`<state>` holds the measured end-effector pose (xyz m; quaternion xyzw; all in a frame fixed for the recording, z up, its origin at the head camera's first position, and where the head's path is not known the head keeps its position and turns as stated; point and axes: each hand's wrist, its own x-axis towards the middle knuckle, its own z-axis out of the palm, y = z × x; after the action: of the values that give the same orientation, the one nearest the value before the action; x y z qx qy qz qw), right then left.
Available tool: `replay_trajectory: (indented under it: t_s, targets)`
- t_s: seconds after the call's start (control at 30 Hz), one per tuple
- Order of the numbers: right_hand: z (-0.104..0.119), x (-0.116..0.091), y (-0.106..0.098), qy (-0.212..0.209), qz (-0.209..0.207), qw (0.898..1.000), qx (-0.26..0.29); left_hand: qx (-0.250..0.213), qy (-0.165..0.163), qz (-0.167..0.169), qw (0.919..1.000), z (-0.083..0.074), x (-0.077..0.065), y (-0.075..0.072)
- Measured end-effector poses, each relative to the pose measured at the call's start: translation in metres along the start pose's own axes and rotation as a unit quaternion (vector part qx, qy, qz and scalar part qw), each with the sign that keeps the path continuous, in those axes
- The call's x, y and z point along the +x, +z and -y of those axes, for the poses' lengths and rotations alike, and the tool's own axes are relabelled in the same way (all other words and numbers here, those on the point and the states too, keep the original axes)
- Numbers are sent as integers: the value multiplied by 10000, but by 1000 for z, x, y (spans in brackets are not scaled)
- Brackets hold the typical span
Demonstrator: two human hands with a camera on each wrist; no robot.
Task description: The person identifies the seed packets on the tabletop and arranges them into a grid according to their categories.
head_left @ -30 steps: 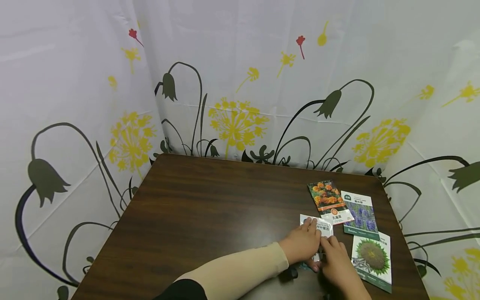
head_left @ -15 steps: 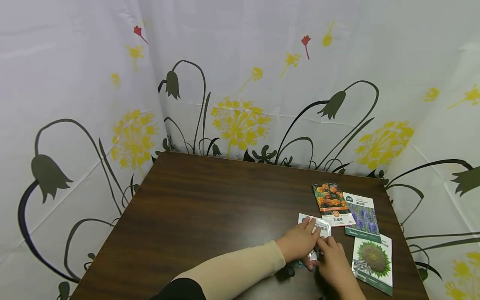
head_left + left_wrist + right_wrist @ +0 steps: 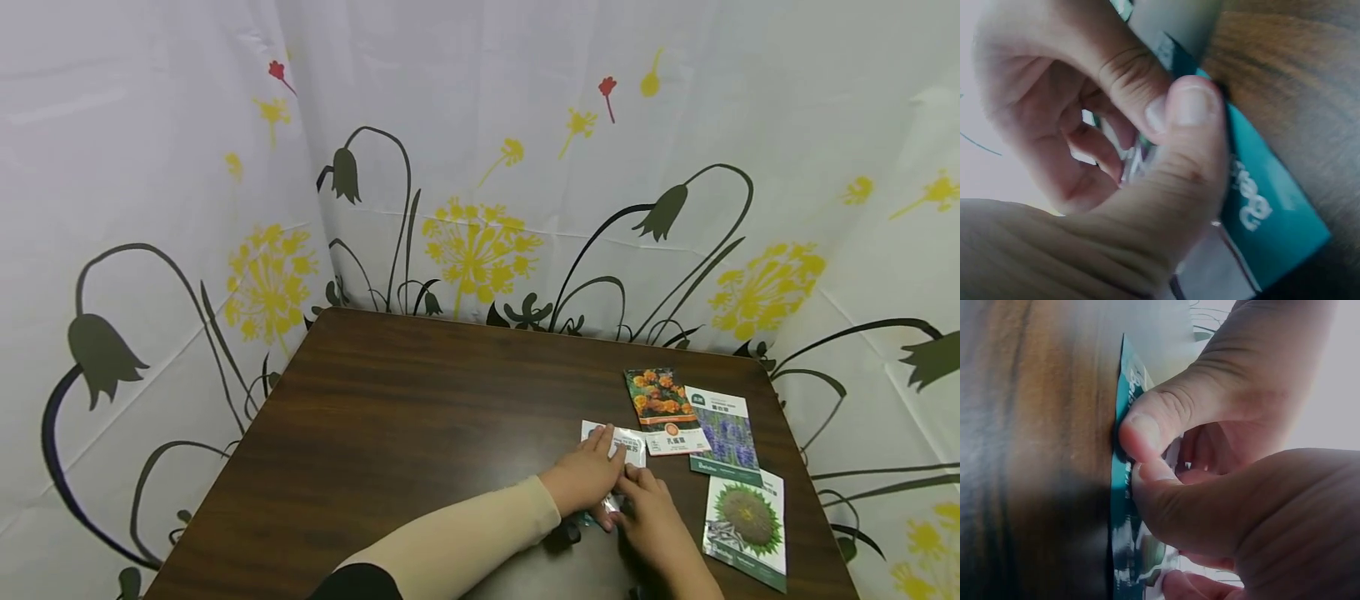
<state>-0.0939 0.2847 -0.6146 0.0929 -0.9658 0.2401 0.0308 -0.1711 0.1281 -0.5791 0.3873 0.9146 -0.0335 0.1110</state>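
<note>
Left hand [image 3: 581, 479] and right hand [image 3: 651, 504] meet on one white-and-teal packet [image 3: 632, 451], on the near right part of the desk [image 3: 435, 417]. Both have hold of it — thumbs close together on the teal band [image 3: 1272, 206], the left fingers laid across the white end, the right ones bent at the packet's edge. A beige sleeve [image 3: 457, 533] covers the left forearm. Off to the right lies a round-bloom packet [image 3: 750, 515], overlapped by a purple-flower packet [image 3: 723, 429]; a corner of the orange-flower packet [image 3: 662, 402] lies over that one in turn. Beyond the desk hangs a white cloth [image 3: 487, 92], creased in places — yellow blooms and drooping grey-green bells printed across it.
</note>
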Motion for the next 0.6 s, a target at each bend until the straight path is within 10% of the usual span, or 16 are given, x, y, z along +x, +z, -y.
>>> replay_trajectory:
  t_s: [0.6]
  targets:
    - [13,6,10,-126,-357,9993,-10,195,226,-206,9993,22,5,7]
